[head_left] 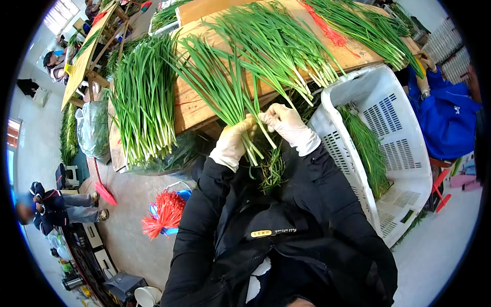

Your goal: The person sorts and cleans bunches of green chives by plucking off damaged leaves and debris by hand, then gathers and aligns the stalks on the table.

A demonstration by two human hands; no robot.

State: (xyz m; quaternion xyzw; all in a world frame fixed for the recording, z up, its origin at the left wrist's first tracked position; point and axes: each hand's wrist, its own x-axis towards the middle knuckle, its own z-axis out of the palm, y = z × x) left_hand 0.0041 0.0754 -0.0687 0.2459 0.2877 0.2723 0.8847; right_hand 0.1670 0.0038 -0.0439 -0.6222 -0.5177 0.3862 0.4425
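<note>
My gloved left hand (232,141) is closed around a small bunch of garlic chives (220,97), gripping it near the pale stem ends. The long leaves of the bunch reach back over the wooden table (192,110). Just right of it, my gloved right hand (286,123) is closed with fingertips pinched on a few chive stalks (264,127). Loose trimmings (272,171) hang or lie below the hands, partly hidden. To the left lies a thick pile of chives (144,100), and beyond the hands another spread of chives (273,43).
A white plastic crate (401,148) with chives stands at my right. A co-worker in blue (447,117) is beside it. Red ties (169,210) sit in a blue container at lower left. Another person (56,207) stands far left, near a red dustpan (105,193).
</note>
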